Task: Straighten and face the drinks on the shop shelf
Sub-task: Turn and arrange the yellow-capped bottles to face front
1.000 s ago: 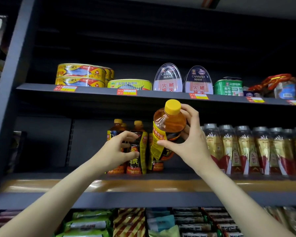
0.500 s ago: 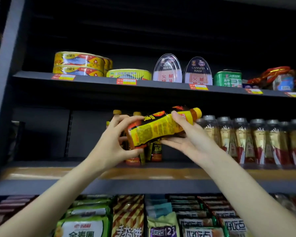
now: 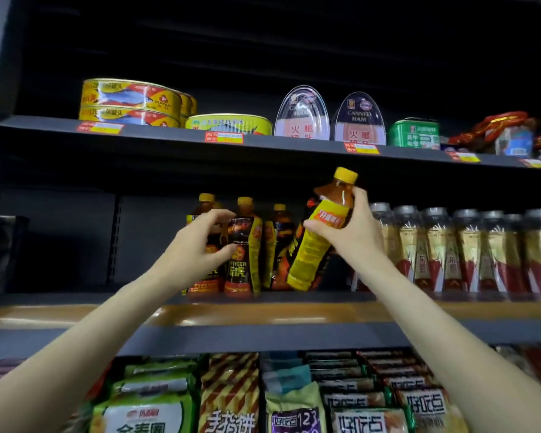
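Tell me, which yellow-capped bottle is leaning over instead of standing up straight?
The bottle gripped by the right hand, rightmost of that group. It tilts with its cap up-right; the others stand upright on the shelf.

Both forearms reached up from the lower corners toward mid-frame; the left hand (image 3: pixel 197 245) curled loosely, the right hand (image 3: pixel 352 232) clenched in a grip.

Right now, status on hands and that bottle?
Right hand grips tilted bottle. Left hand open beside standing bottles. Base just above shelf; path clear.
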